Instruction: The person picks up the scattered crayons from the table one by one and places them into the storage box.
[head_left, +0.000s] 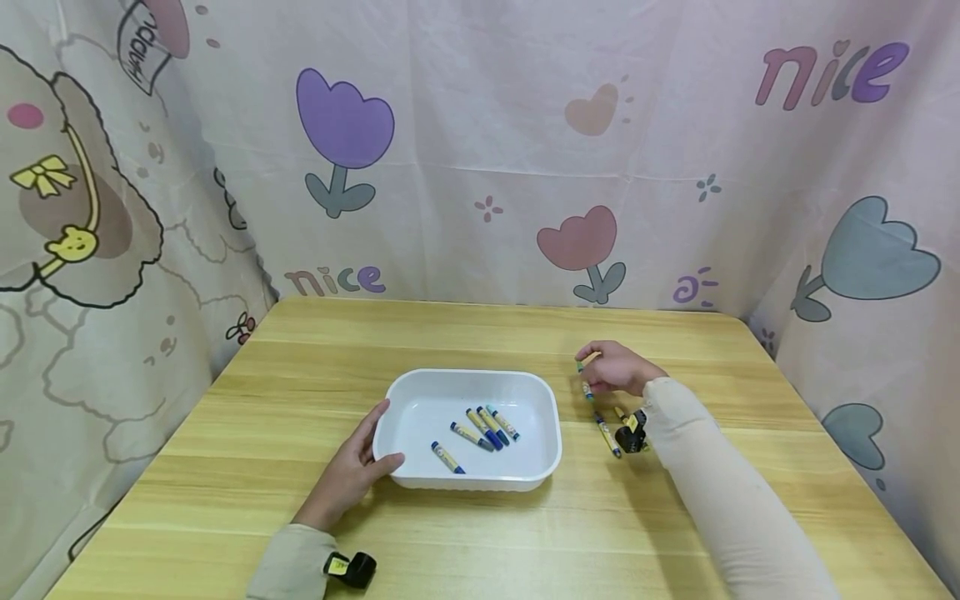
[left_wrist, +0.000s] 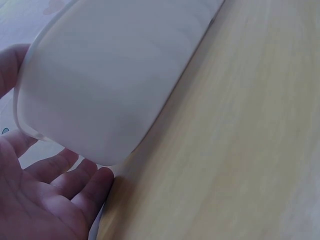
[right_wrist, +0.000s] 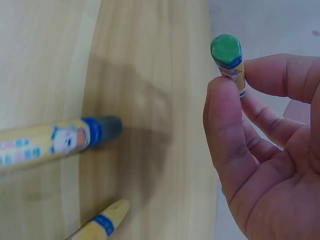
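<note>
A white plastic tray (head_left: 468, 482) stands on the table with several paper-wrapped crayons (head_left: 447, 457) lying in it. At its left end my left hand (head_left: 348, 468) grips the rim, thumb over the edge and fingers against the outer wall (left_wrist: 100, 90). To the right of the tray, my right hand (head_left: 618, 368) pinches a green crayon (right_wrist: 226, 50) between thumb and fingers, its flat end showing in the right wrist view. Below that hand lie a dark grey-tipped crayon (right_wrist: 65, 141) and a yellow crayon (right_wrist: 114, 214); the wrist camera partly hides the crayons there in the head view.
The wooden table (head_left: 480, 542) runs back to a hanging patterned cloth (head_left: 465, 167), with more cloth at both sides. Black wrist cameras are strapped to the left wrist (head_left: 351, 570) and the right wrist (head_left: 632, 433).
</note>
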